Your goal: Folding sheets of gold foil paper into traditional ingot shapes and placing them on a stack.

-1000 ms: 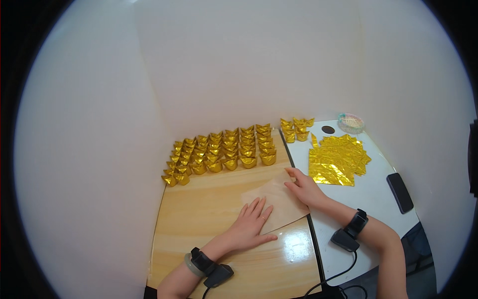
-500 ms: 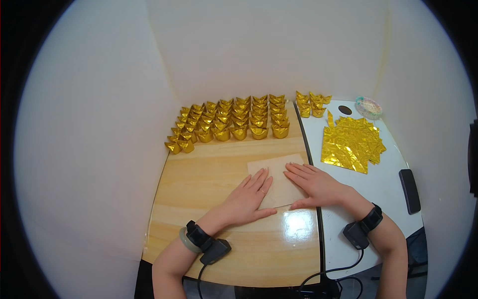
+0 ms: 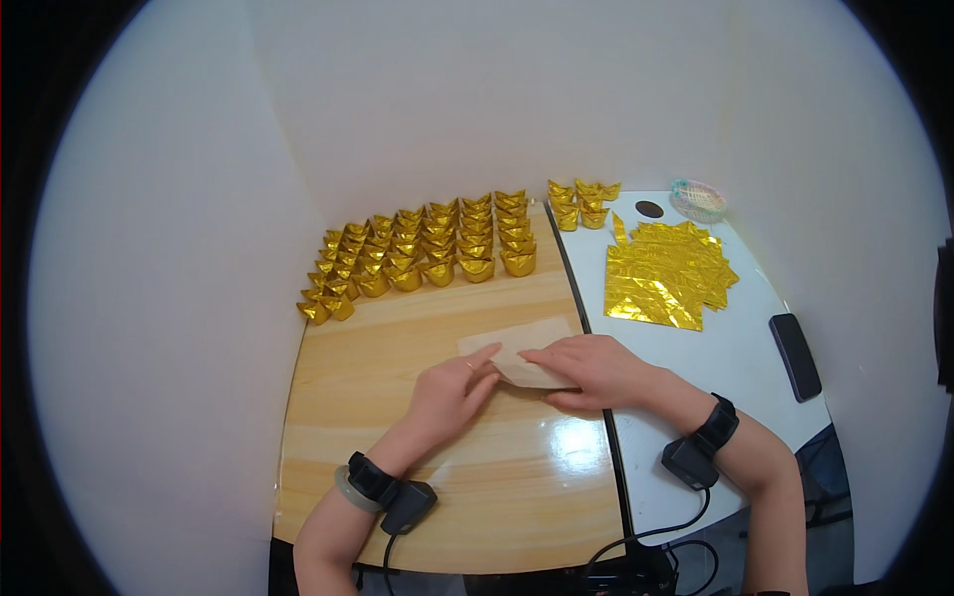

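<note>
A pale beige sheet of paper (image 3: 537, 336) lies on the wood-grain board in front of me, its near edge lifted and bent up. My left hand (image 3: 447, 394) pinches the paper's near left part, index finger on top and thumb at the near edge. At the near right part, my right hand (image 3: 600, 370) has its fingers over the sheet and its thumb by the edge. Both hands are closed on the paper. Beyond them stand rows of folded gold foil ingots (image 3: 405, 276) at the far side of the board.
A wood-grain board (image 3: 397, 348) meets a white tabletop (image 3: 676, 397) along a dark seam. On the white side are several more gold ingots (image 3: 593, 214), a fanned stack of gold foil sheets (image 3: 661, 283), a pastel woven basket (image 3: 699, 201) and a black phone (image 3: 795, 356). Pale walls enclose the tables.
Both hands lay flat with fingers spread on the paper; now their fingers have curled in and they grip and lift its near edge. The whole view has shifted slightly.
</note>
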Tool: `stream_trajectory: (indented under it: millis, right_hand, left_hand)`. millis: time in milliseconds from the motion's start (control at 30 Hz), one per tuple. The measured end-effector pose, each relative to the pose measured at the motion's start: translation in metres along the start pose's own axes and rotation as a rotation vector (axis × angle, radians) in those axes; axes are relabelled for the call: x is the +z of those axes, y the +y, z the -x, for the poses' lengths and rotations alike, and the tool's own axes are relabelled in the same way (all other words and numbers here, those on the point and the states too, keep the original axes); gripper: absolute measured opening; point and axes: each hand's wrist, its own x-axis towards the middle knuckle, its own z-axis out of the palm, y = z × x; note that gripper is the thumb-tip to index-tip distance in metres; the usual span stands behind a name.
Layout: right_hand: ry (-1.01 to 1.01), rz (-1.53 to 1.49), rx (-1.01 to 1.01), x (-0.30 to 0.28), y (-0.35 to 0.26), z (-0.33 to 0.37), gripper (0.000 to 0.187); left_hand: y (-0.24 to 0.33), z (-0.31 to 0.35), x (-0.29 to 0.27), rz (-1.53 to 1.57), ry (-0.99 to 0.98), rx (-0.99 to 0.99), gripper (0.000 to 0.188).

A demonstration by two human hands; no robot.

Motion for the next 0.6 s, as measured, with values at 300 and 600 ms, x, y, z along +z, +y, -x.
stream_trajectory:
  millis: [300,600]
  right_hand:
    - [0.377,-0.394,0.454,0.02,0.019,-0.002,0.065]
    - [0.377,-0.036,0.317,0.011,0.011,-0.003,0.065]
  left_hand:
    - [-0.031,-0.003,0.016,0.456,0.211,-0.293,0.038]
    - [-0.013,-0.003,0.005,0.14,0.136,-0.258,0.067]
